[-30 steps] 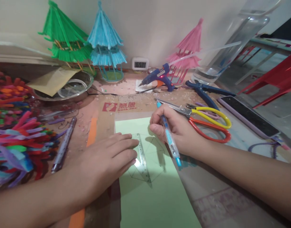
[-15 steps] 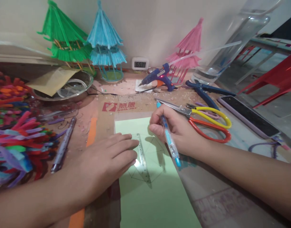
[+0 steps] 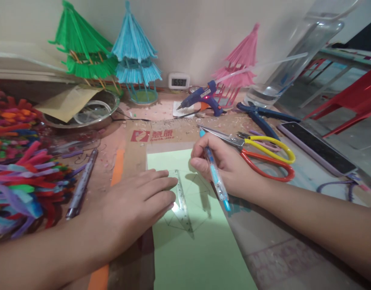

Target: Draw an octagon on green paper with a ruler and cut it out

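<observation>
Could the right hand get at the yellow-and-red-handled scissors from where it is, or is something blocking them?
Probably yes. The yellow-and-red-handled scissors lie open on the table just beyond the right hand, nothing between. But that hand grips a blue pen, so it would likely need to put it down.

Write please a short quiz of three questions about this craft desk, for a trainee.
1. True or false: the left hand presses a clear ruler onto the green paper.
2. What does the right hand hold? A) scissors B) blue pen C) glue gun
3. Which tool lies just right of the right hand?

Key:
1. True
2. B, the blue pen
3. The scissors
</observation>
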Tool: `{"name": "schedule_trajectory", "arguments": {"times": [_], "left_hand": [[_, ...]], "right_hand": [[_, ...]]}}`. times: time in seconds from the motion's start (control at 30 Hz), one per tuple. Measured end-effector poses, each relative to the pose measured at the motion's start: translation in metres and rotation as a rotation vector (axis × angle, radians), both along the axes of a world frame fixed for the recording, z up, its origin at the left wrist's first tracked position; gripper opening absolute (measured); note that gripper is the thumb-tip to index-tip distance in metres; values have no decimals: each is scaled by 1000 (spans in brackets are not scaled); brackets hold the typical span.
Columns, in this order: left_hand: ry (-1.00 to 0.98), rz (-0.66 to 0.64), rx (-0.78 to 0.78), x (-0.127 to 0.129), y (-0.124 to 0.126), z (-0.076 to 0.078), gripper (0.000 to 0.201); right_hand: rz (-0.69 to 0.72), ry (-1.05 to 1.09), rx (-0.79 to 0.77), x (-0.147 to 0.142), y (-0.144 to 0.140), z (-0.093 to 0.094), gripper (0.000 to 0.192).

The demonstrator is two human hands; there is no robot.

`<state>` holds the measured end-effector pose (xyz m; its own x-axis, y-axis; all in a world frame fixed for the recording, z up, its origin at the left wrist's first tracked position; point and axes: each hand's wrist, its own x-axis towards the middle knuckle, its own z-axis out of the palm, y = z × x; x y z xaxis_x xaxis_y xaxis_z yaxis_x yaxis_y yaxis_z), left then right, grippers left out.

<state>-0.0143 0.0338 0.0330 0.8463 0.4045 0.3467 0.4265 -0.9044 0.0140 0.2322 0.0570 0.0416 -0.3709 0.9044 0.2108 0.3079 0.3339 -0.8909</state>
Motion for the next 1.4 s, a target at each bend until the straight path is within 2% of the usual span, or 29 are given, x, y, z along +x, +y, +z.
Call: {"name": "schedule_trajectory", "arguments": {"times": [0.2, 0.63, 0.83, 1.4], "left_hand": [[-1, 18, -5, -1, -2, -3, 23], [-9, 3, -12, 0, -2, -1, 24], [-2, -2, -18, -2, -1, -4, 22], [-8, -9, -45, -4, -1, -7, 23]], "right_hand": [[5, 7, -6, 0, 1, -1, 31], [9, 13, 21, 0, 2, -3, 20], [16, 32, -2, 0, 2, -4, 26], [16, 33, -8, -1, 3, -5, 25]]}}
